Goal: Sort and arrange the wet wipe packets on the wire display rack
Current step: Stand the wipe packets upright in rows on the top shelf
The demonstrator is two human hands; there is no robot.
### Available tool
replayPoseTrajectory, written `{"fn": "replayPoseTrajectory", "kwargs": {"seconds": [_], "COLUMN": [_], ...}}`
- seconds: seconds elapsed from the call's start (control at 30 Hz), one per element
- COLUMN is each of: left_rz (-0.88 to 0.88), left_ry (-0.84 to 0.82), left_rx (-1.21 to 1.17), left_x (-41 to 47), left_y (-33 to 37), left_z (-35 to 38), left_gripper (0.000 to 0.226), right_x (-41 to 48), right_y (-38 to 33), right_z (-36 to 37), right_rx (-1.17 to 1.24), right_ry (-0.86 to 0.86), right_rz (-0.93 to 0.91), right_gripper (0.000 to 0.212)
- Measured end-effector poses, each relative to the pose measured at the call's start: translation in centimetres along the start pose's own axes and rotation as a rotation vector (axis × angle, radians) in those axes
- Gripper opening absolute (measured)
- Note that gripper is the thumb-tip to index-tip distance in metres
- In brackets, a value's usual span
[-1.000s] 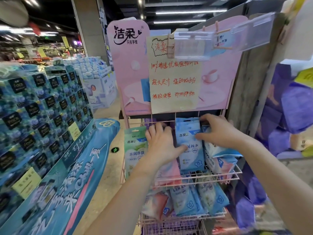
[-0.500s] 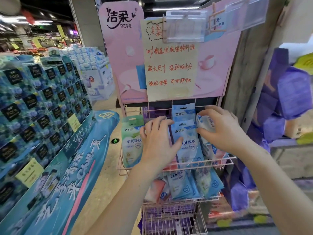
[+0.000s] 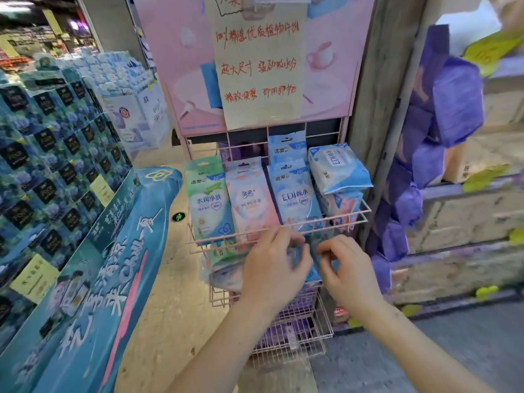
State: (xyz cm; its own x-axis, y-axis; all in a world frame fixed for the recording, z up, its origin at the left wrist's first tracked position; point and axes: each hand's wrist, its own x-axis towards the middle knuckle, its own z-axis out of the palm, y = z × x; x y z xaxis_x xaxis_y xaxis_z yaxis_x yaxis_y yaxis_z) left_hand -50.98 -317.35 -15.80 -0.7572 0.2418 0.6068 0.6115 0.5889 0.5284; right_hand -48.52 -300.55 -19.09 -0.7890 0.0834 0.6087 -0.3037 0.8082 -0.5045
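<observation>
The pink wire rack (image 3: 365, 207) has a top basket with a green wipe packet (image 3: 208, 198), a pink packet (image 3: 249, 199) and a blue packet (image 3: 295, 194) standing side by side. A bulkier blue-white pack (image 3: 337, 167) lies on other packs at the right end. Both hands are just below that basket's front wire, at the middle basket (image 3: 219, 297). My left hand (image 3: 272, 268) and my right hand (image 3: 347, 272) have curled fingers against blurred blue packets (image 3: 310, 252) between them. Whether either hand grips a packet is unclear.
A pink brand board with a handwritten yellow sign (image 3: 258, 63) rises above the rack. A lower basket (image 3: 297, 333) holds purple packs. A teal display of stacked tissue boxes (image 3: 56, 171) stands on the left, and purple packs (image 3: 453, 103) hang on the right beside a wooden post.
Both hands have dropped from the top basket's packets to the middle basket. The top-row packets now stand uncovered. The view has tilted downward.
</observation>
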Motion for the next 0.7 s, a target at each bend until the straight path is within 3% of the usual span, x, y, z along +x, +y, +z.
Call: {"fn": "replayPoseTrajectory", "kwargs": {"seconds": [0.1,0.23,0.33,0.47,0.57,0.7], "left_rz": [-0.069,-0.298,-0.421,-0.503,-0.604,-0.875], "left_ry": [-0.181,-0.399,-0.432,-0.43,-0.333,-0.206], "left_rx": [-0.032,0.08,0.04,-0.036,-0.093,-0.34], "left_x": [-2.7,-3.6,-3.7,-4.0,-4.0,-4.0], "left_y": [-0.9,-1.5,-1.2,-0.2,0.4,0.8], "left_z": [2.4,5.1,6.6,7.8,8.6,9.8], "left_gripper": [0.014,0.022,0.024,0.02,0.026,0.052], "right_x": [-1.7,-1.3,-0.4,-0.3,-1.1,-4.2], "right_y": [3.2,6.2,7.6,8.2,7.4,6.6], "right_z": [1.4,2.3,3.2,3.4,2.3,1.1], "right_rx": [-0.085,-0.231,-0.097,-0.01,0.163,0.815], "right_ry": [0.002,-0.009,-0.198,-0.195,-0.143,-0.146], "right_rz": [0.226,0.515,0.695,0.705,0.778,1.006], "right_gripper": [0.015,0.054,0.07,0.036,0.023,0.012]}}
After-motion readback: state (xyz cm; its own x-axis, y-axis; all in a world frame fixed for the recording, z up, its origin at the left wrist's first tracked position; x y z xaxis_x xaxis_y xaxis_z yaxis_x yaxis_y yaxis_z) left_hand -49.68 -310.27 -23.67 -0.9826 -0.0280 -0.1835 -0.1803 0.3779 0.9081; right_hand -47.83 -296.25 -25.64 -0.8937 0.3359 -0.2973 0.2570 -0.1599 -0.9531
